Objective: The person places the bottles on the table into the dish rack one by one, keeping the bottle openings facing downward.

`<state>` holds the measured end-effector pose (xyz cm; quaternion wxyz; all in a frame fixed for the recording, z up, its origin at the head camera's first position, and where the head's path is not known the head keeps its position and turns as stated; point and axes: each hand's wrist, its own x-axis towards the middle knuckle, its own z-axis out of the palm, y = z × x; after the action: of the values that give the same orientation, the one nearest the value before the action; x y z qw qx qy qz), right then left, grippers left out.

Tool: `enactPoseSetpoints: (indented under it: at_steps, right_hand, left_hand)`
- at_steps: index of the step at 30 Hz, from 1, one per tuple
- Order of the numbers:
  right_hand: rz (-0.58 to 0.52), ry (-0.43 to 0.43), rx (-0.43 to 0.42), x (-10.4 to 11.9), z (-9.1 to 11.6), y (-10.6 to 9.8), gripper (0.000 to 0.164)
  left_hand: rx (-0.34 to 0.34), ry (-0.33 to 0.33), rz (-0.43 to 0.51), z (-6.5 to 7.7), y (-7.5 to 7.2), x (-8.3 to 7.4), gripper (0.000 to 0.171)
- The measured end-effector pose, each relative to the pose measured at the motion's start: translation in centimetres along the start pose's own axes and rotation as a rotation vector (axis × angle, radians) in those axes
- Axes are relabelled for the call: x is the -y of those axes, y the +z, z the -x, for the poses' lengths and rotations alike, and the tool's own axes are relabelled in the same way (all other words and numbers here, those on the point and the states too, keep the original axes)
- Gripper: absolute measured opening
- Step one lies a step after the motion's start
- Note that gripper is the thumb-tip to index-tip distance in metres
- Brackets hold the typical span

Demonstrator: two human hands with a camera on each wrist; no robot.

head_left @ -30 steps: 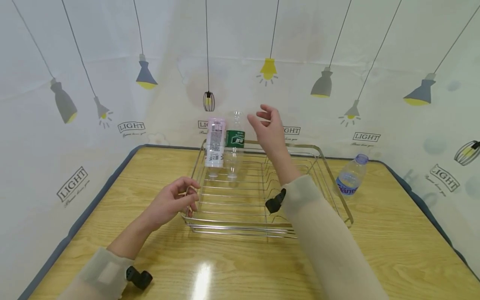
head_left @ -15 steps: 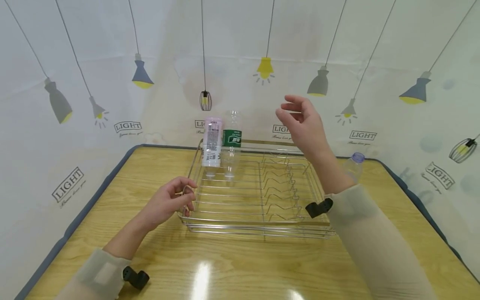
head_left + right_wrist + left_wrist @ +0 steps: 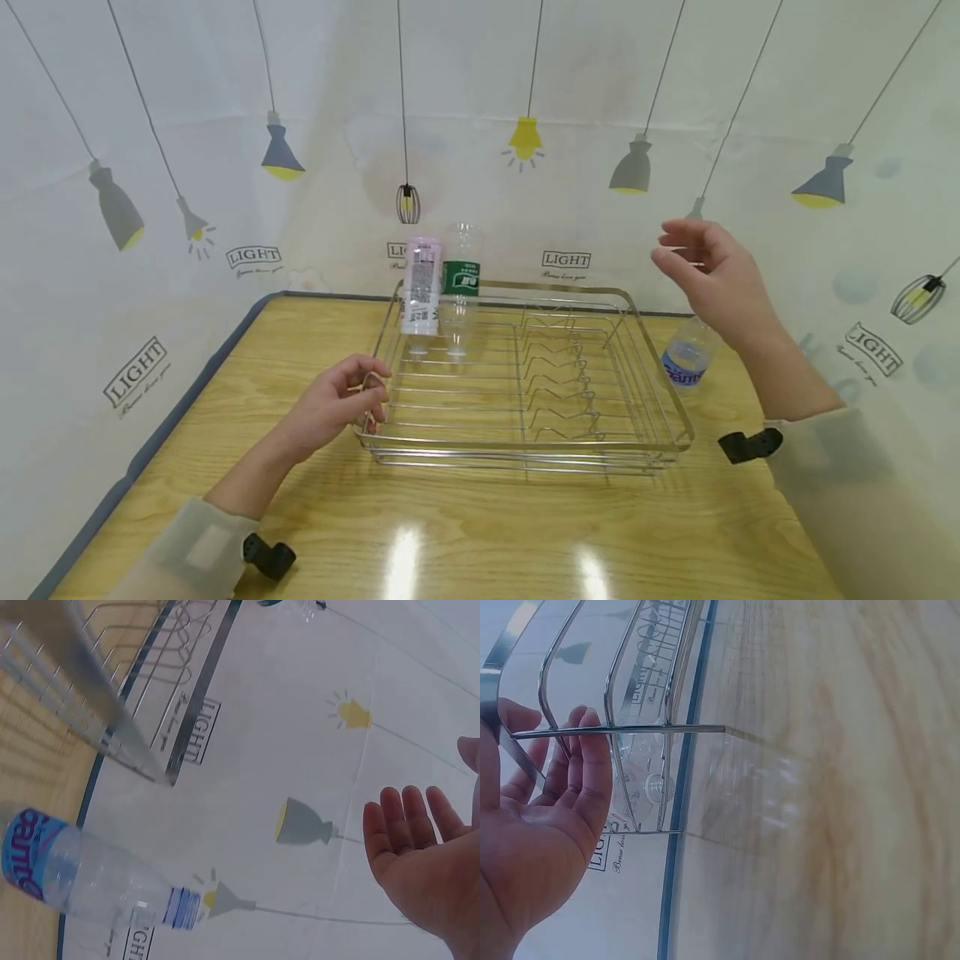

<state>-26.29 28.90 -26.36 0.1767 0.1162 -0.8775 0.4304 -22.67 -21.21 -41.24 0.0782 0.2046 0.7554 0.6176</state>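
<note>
My left hand (image 3: 330,408) holds the left side of a wire dish rack (image 3: 525,448), fingers curled about the wires near the front corner. In the left wrist view, its fingers (image 3: 594,761) reach behind a side wire. Two empty plastic bottles stand upside down at the rack's back left: one with a pink and white label (image 3: 422,292), one with a green label (image 3: 461,278). My right hand (image 3: 720,287) is raised with relaxed fingers and nothing in them. Below it, to the rack's right, stands an upright clear bottle (image 3: 684,363) with a blue-purple label and cap (image 3: 181,908).
The rack sits on a wood-grain table (image 3: 480,533). A pale backdrop (image 3: 585,192) printed with hanging lamps rises behind and at both sides. Wavy wire dividers (image 3: 558,392) run down the rack's right half.
My right hand has swung right, from beside the green-labelled bottle to above the blue-labelled one. My left hand stays on the rack; the bottles have not moved.
</note>
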Motion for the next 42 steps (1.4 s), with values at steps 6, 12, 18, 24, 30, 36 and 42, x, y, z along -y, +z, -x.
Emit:
enactPoseSetpoints:
  at_steps: [6,12,18,24,30,36,42]
  right_hand:
    - [0.071,0.07,-0.053,-3.3,1.5,-3.9,0.058]
    - [0.12,0.156,-0.038,-7.3,2.7,-6.4,0.064]
    - [0.133,0.208,0.032,-10.8,3.7,-7.1,0.07]
    - [0.127,0.235,0.146,-13.5,3.8,-7.1,0.075]
    - [0.086,0.247,0.246,-15.9,3.8,-6.4,0.077]
    - [0.014,0.273,0.331,-16.5,3.7,-5.2,0.084]
    - [0.016,0.315,0.39,-16.6,3.4,-4.0,0.098]
  left_hand:
    - [-0.003,-0.002,-0.001,0.0,0.0,0.1,0.022]
    - [-0.004,-0.002,0.004,0.0,0.0,0.1,0.021]
    - [-0.005,-0.008,-0.005,0.0,-0.1,0.0,0.022]
    - [-0.006,-0.038,-0.006,0.1,-0.1,0.1,0.025]
    - [0.003,-0.032,0.013,0.1,0.0,0.3,0.026]
    - [-0.004,-0.033,0.026,0.0,0.0,0.5,0.024]
    - [-0.012,-0.033,0.032,0.1,0.0,0.4,0.023]
